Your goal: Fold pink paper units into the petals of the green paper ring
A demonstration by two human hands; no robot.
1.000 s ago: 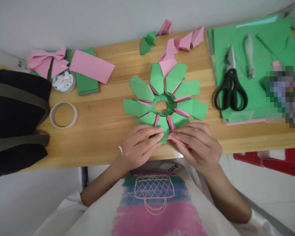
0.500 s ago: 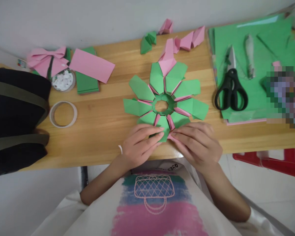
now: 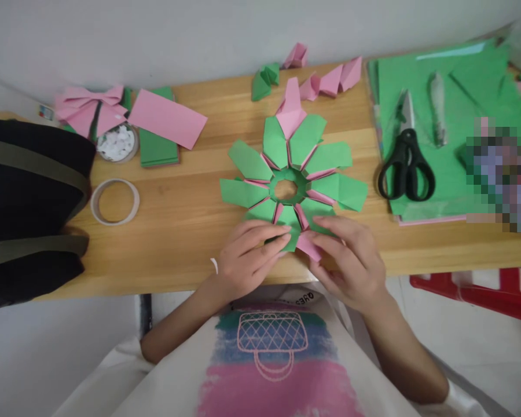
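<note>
A ring-shaped paper flower (image 3: 310,136) of folded green petals with pink folds between them lies on the wooden table in front of me. My left hand (image 3: 254,252) pinches the green petal (image 3: 290,223) at the ring's near side, fingers on top; the thumb is hidden. From the gap right of that petal a pink folded paper piece (image 3: 308,247) sticks out toward me. My right hand (image 3: 351,260) is around its outer end with thumb and fingers apart, the fingertips close to it. Another pink folded piece (image 3: 290,113) sits between two petals on the far side.
Loose pink folded pieces (image 3: 331,81) and a green one (image 3: 264,81) lie along the wall. To the left are a tape roll (image 3: 94,202), a tub of white bits (image 3: 117,143), paper slips (image 3: 168,119) and a black bag (image 3: 30,185). Scissors (image 3: 406,165) rest on green sheets (image 3: 451,179) at right.
My right hand's fingers have spread from a pinch, and more of the pink piece at the near side shows. My left hand stays on the green petal. The camera view has shifted slightly.
</note>
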